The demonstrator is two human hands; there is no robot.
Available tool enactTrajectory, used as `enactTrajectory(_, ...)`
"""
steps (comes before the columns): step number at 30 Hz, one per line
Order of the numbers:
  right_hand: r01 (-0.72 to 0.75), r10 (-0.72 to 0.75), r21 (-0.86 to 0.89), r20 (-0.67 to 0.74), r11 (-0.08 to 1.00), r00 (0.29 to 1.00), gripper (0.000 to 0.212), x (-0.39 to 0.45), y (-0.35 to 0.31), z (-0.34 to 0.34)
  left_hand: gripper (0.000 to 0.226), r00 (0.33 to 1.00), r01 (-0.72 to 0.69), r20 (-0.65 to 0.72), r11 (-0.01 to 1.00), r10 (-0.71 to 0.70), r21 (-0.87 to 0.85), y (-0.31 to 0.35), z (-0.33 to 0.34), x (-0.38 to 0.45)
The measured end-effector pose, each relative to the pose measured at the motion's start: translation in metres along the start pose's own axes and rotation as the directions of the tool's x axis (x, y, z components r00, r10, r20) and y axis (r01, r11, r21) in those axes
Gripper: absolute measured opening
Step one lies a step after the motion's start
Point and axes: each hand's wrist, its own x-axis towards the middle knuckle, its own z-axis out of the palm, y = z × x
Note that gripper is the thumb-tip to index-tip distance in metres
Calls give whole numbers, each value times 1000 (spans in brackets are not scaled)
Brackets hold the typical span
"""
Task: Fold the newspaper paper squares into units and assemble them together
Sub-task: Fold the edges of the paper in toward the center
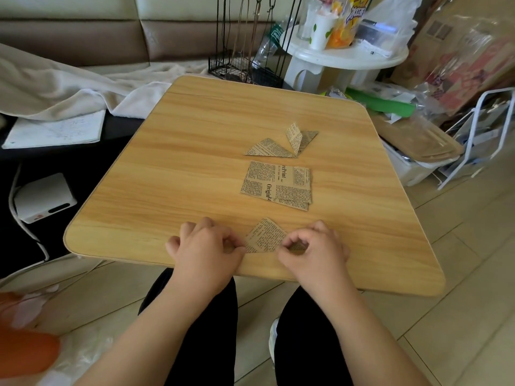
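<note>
We see the wooden table [172,168] filling the middle of the frame. Right of centre lies the stack of newspaper squares [277,184]; above it, two folded units [281,143]. At the lower centre, our left hand [204,246] and right hand [313,246] pinch a folded triangle [264,236], apex pointing toward the frame's top, long edge running left-right.

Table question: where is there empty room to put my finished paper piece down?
The table is bare along its whole left half and across the far edge behind the folded units. It is crowded down the middle-right: units, flat squares, then both hands on the piece being folded.
</note>
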Motion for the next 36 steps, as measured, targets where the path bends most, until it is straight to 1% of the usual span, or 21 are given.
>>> enactTrajectory(4,-49,49,-25,-1,998,999,25,3,20,-17,4,998,58,33,998,-57,-7,-6,-7,1)
enactTrajectory(7,-79,79,-22,6,997,997,25,7,26,-25,4,996,72,45,997,-72,0,-6,-9,1)
enactTrajectory(11,-118,120,-34,61,992,991,22,10,28,-30,4,996,74,55,997,-74,1,-5,-10,1)
enactTrajectory(14,-143,143,-18,16,990,990,23,11,33,-36,5,995,78,60,997,-78,3,-4,-10,1)
enactTrajectory(16,-83,84,59,-23,995,996,22,11,33,-36,8,996,81,48,997,-81,-3,-4,-11,0)
enactTrajectory(18,13,-13,122,0,992,1000,13,9,25,-30,12,997,77,31,997,-76,-11,-5,-11,-1)
enactTrajectory(19,36,-40,112,36,993,999,14,9,20,-26,14,997,74,27,997,-74,-15,-5,-12,-1)
enactTrajectory(21,42,-49,56,116,998,992,23,11,10,-17,15,997,71,22,997,-71,-25,-4,-13,-2)
enactTrajectory(23,48,-46,-6,136,999,990,21,11,2,-13,15,998,55,28,998,-55,-13,-4,-13,-4)
enactTrajectory(24,46,-45,-4,138,999,989,22,10,0,-13,16,999,37,31,999,-36,-2,-4,-13,-5)
enactTrajectory(26,46,-54,62,134,997,990,26,6,-2,-12,20,999,-6,48,1000,5,16,-8,-12,-6)
enactTrajectory(28,44,-65,167,120,985,991,26,2,-3,-14,20,997,-38,66,999,35,32,-9,-12,-7)
enactTrajectory(31,10,-78,391,160,920,984,18,2,-8,-20,5,995,-53,81,999,53,-3,-3,-11,-3)
enactTrajectory(32,-13,-74,457,172,889,982,16,4,-8,-22,9,994,-56,86,997,60,-50,-2,-12,-1)
enactTrajectory(34,-38,-57,543,158,839,986,12,13,-6,-27,16,992,-56,99,976,78,-210,-3,-14,11)
enactTrajectory(36,-47,-32,559,131,828,991,13,26,-2,-30,19,990,-56,96,911,104,-409,-4,-19,27)
